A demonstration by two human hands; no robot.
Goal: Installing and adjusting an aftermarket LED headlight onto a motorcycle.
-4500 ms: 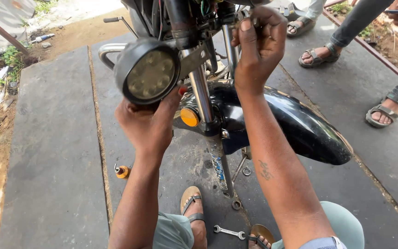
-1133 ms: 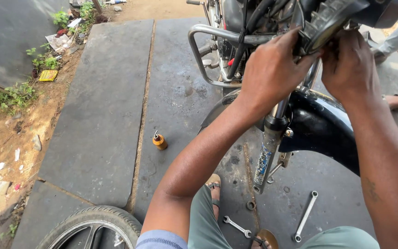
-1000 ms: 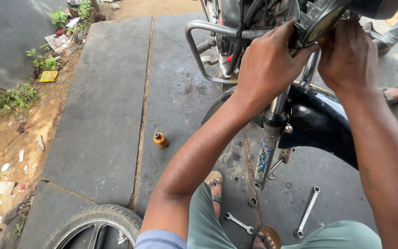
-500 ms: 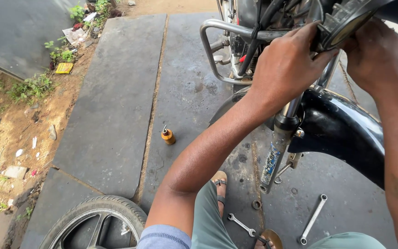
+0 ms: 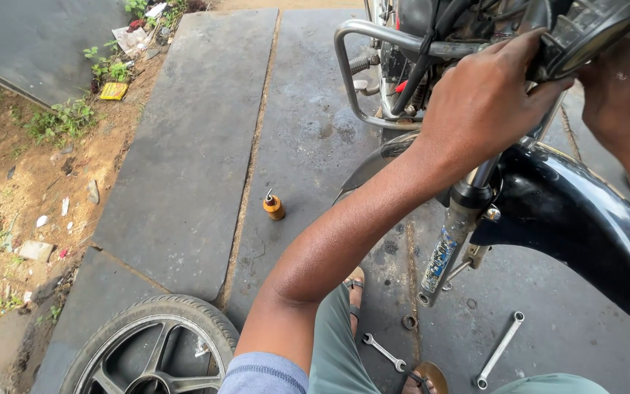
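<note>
Both up top right on the motorbike's headlight [image 5: 585, 36], round face tipped down to the right. Left hand [image 5: 486, 102] curled shut over its left rim. Right hand [image 5: 625, 91] pressed on the other side, grip too hidden to tell. Little orange oil bottle [image 5: 273, 206] upright on grey floor [image 5: 184, 168], contents unseen. Fork leg [image 5: 450, 237] slanting down-left.

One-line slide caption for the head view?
Both hands, left hand and right hand, grip round motorcycle headlight above black front fender.
</note>
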